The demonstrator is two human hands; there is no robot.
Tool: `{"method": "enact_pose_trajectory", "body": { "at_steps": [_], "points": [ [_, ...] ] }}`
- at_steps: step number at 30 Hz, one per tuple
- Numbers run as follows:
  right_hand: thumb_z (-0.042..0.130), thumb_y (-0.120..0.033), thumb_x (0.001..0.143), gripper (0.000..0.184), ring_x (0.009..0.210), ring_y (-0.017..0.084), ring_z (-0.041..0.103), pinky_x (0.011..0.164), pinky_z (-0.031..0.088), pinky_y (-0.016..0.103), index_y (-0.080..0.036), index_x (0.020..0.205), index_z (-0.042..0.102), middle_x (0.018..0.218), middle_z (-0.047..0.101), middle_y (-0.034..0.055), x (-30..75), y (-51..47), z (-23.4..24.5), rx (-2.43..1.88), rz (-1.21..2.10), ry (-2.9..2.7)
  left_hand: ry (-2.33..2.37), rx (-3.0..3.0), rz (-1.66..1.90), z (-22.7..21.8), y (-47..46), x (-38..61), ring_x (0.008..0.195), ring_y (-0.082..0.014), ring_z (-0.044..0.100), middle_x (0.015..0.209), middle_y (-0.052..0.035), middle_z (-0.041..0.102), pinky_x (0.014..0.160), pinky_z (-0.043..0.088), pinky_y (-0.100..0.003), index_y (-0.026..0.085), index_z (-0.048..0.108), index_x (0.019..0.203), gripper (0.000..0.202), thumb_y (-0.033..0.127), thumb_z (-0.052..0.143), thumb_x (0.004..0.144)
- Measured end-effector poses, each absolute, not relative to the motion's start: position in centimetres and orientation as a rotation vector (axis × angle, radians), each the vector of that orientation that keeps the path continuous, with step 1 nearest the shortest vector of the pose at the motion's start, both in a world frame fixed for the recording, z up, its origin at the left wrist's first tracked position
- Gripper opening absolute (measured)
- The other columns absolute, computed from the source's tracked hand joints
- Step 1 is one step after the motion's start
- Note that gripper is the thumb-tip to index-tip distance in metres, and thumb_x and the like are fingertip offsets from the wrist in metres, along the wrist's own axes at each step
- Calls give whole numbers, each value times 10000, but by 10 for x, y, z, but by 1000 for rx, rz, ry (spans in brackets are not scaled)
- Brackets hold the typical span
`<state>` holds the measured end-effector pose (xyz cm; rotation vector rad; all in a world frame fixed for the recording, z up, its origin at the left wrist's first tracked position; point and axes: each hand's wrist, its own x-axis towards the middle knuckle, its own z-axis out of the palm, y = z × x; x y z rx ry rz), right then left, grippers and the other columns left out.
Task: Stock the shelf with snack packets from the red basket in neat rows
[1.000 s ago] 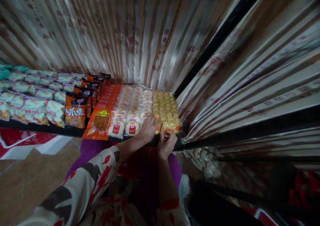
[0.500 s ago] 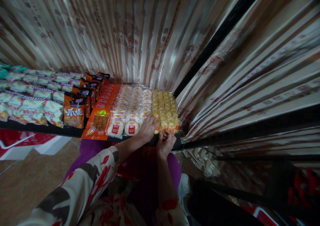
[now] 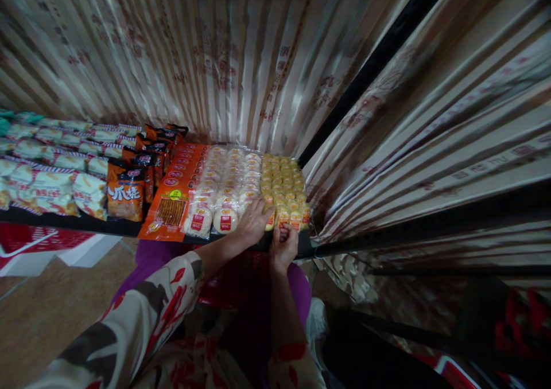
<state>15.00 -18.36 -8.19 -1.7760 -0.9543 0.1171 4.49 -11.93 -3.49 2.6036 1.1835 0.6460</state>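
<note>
Rows of small yellow wrapped cakes (image 3: 284, 179) lie at the right end of the dark shelf. My left hand (image 3: 253, 222) reaches over their front left corner, its fingers bent around a front yellow cake (image 3: 270, 220). Just right of it, my right hand (image 3: 284, 246) is at the shelf's front edge, palm partly up. Its fingers are curled and pinched against the lower edge of the front yellow packs; what lies between the fingertips is hidden. Left of the yellow rows are white round wrapped cakes (image 3: 226, 221) in clear film, several with red labels.
An orange snack bag (image 3: 170, 211) lies flat beside the white cakes. Further left stand orange-and-black bags (image 3: 124, 191) and rows of white snack bags (image 3: 54, 188). A striped curtain (image 3: 241, 62) hangs behind; a black post (image 3: 370, 73) slants at right. Red baskets (image 3: 47, 237) sit below the shelf.
My right hand's fingers have shifted slightly left and curled closer at the front yellow packs. My left hand stays in place. The whole view has drifted very slightly.
</note>
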Motion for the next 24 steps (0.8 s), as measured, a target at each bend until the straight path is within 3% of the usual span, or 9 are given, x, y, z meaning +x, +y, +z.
{"method": "enact_pose_trajectory", "body": {
  "at_steps": [5,15,24],
  "points": [
    [500,-423,816,299,676,123,537,659,492,261,-157,938,563,821,559,44,150,-183,-81,-1780,131,-939,1207,2634,680,-35,-123,46,1364,-274,250,1400,-162,381,1078,312,-438,156,427,1319,436,107,417,886],
    [511,-422,796,312,649,118,524,661,481,265,-158,955,559,814,550,30,149,-183,-82,-1780,164,-917,1009,2751,530,-27,-137,51,1388,-220,222,1428,-78,401,1090,275,-383,195,456,1276,335,206,371,952],
    [470,-387,814,290,672,126,534,681,473,267,-156,957,572,835,563,44,148,-186,-81,-1811,138,-956,1010,2827,546,-34,-139,50,1380,-222,250,1440,-113,385,1074,295,-369,163,417,1325,370,216,358,964]
  ]
}}
